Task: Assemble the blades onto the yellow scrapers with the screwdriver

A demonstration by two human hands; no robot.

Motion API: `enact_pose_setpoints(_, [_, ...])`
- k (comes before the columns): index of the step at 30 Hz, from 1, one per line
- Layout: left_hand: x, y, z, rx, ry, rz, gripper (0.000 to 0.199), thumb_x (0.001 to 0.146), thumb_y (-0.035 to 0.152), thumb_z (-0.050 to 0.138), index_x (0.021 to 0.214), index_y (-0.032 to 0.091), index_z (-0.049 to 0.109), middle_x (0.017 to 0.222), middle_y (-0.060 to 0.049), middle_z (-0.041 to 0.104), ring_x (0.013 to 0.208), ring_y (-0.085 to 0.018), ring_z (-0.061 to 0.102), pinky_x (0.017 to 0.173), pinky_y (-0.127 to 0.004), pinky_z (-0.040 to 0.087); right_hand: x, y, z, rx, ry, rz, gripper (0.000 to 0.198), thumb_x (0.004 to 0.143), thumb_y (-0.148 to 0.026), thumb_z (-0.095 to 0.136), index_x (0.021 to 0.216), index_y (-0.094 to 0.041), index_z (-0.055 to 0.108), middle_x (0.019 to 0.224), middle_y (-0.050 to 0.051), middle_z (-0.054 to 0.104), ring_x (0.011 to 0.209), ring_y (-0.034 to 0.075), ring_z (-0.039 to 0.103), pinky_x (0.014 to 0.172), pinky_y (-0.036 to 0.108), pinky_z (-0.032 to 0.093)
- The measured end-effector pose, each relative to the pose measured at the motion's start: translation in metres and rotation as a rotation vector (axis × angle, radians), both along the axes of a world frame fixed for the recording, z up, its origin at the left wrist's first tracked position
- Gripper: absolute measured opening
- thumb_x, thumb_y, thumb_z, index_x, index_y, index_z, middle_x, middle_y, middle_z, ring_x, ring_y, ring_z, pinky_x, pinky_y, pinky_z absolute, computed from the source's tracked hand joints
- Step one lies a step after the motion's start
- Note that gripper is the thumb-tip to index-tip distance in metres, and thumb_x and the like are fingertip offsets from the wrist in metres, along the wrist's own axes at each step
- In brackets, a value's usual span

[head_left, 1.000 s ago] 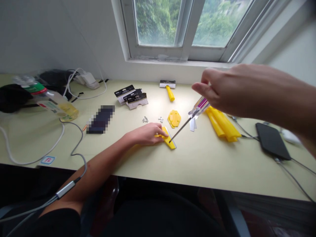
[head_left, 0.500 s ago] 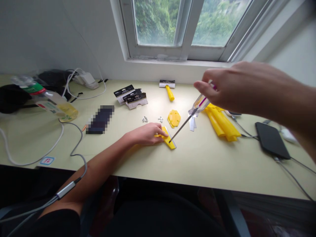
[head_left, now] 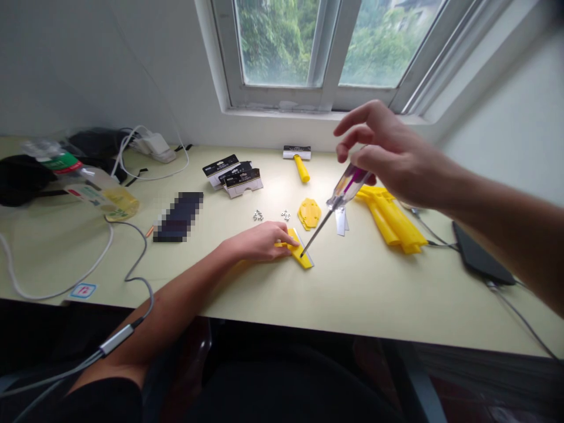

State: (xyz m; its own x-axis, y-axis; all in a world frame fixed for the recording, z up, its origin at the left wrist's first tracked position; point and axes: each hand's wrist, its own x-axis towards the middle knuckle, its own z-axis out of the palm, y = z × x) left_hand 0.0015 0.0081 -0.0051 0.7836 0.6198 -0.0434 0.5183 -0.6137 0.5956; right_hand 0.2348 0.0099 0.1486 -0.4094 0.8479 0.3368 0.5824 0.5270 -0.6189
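Note:
My left hand (head_left: 267,241) pinches a yellow scraper head (head_left: 304,258) with a metal blade along its right edge, pressing it to the table. My right hand (head_left: 374,144) grips the clear purple handle of a screwdriver (head_left: 318,230) between thumb and lower fingers, while its upper fingers are lifted. The tip meets the yellow plastic near the lower end of the scraper head; a screw there is too small to make out. Just beyond lie two small piles of screws (head_left: 258,215) and nuts (head_left: 286,215), yellow plastic plates (head_left: 309,213) and loose metal blades (head_left: 341,221).
Yellow handles (head_left: 392,223) lie to the right, beside a black phone (head_left: 480,252) with cables. At the back are a complete scraper (head_left: 302,167) and black-and-white packaging cards (head_left: 240,176). A bottle (head_left: 97,188), a charger (head_left: 154,144) and a pixelated dark object (head_left: 180,217) occupy the left.
My right hand has loosened and spread its upper fingers on the screwdriver handle, shifting slightly left. The tip stays on the scraper head, and my left hand keeps its hold.

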Motion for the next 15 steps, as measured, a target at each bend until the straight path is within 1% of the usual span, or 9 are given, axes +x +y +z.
enact_pose_setpoints(2, [0.000,0.000,0.000,0.004,-0.001,-0.001,0.030,0.090,0.030,0.061,0.117,0.025,0.071,0.102,-0.007,0.063,0.090,-0.017,0.058,0.084,-0.029,0.044,-0.001,0.003,0.000,-0.059,0.054,0.049,0.017,0.080,-0.025,0.054,0.097,-0.023,0.056,0.087,0.001,0.062,0.072,0.015,0.062,0.057,0.028,0.051])
enact_pose_setpoints(3, [0.000,-0.001,0.001,0.005,0.000,-0.002,0.029,0.090,0.030,0.060,0.117,0.025,0.071,0.101,-0.007,0.063,0.090,-0.017,0.058,0.084,-0.029,0.044,0.000,0.003,0.001,-0.083,0.043,0.063,0.013,0.083,-0.030,0.052,0.091,-0.022,0.057,0.085,0.001,0.063,0.070,0.016,0.062,0.057,0.029,0.051])
enact_pose_setpoints(5, [0.000,-0.001,0.001,0.004,0.003,-0.002,0.029,0.090,0.029,0.060,0.116,0.025,0.071,0.100,-0.007,0.063,0.089,-0.017,0.058,0.083,-0.029,0.044,0.003,0.004,0.006,-0.075,-0.086,0.037,0.029,0.092,-0.046,0.043,0.086,-0.023,0.059,0.075,0.001,0.063,0.064,0.016,0.062,0.059,0.032,0.051])
enact_pose_setpoints(6, [0.000,-0.001,0.002,0.004,0.005,-0.001,0.029,0.090,0.029,0.060,0.116,0.025,0.071,0.100,-0.007,0.063,0.088,-0.017,0.058,0.083,-0.029,0.044,0.005,0.005,0.008,-0.036,-0.183,0.001,0.039,0.093,-0.054,0.039,0.084,-0.023,0.060,0.069,0.001,0.062,0.062,0.017,0.061,0.061,0.034,0.051])
enact_pose_setpoints(8, [0.000,-0.001,0.002,0.004,0.005,-0.004,0.029,0.090,0.029,0.060,0.116,0.025,0.071,0.100,-0.007,0.062,0.089,-0.017,0.058,0.084,-0.029,0.044,0.011,0.006,0.015,0.077,-0.403,-0.100,0.048,0.091,-0.064,0.041,0.077,-0.023,0.061,0.060,0.002,0.057,0.062,0.019,0.060,0.067,0.038,0.050])
enact_pose_setpoints(9, [0.000,-0.001,0.002,0.003,0.004,-0.006,0.029,0.090,0.030,0.060,0.116,0.025,0.071,0.101,-0.007,0.062,0.089,-0.017,0.058,0.084,-0.029,0.044,0.014,0.007,0.019,0.117,-0.505,-0.140,0.048,0.088,-0.065,0.045,0.074,-0.023,0.062,0.059,0.003,0.055,0.063,0.020,0.059,0.070,0.040,0.049])
enact_pose_setpoints(11, [0.000,-0.001,0.002,0.001,0.002,-0.008,0.029,0.090,0.029,0.060,0.117,0.025,0.071,0.101,-0.007,0.063,0.090,-0.017,0.058,0.084,-0.029,0.044,0.020,0.007,0.028,0.100,-0.621,-0.140,0.043,0.085,-0.064,0.054,0.071,-0.024,0.065,0.060,0.003,0.057,0.063,0.020,0.058,0.071,0.041,0.047])
enact_pose_setpoints(14, [-0.001,0.000,0.002,0.002,-0.002,-0.010,0.030,0.090,0.029,0.060,0.117,0.024,0.071,0.100,-0.007,0.063,0.089,-0.017,0.059,0.084,-0.028,0.045,0.023,0.003,0.037,-0.001,-0.608,0.018,0.026,0.080,-0.052,0.066,0.087,-0.028,0.070,0.074,0.002,0.065,0.067,0.019,0.060,0.065,0.036,0.047])
enact_pose_setpoints(15, [-0.001,-0.001,0.002,0.003,-0.003,-0.011,0.030,0.090,0.029,0.060,0.117,0.024,0.071,0.100,-0.007,0.063,0.089,-0.017,0.059,0.085,-0.028,0.045,0.023,0.001,0.038,-0.008,-0.581,0.080,0.024,0.079,-0.048,0.069,0.093,-0.029,0.070,0.080,0.002,0.067,0.069,0.020,0.061,0.063,0.035,0.047])
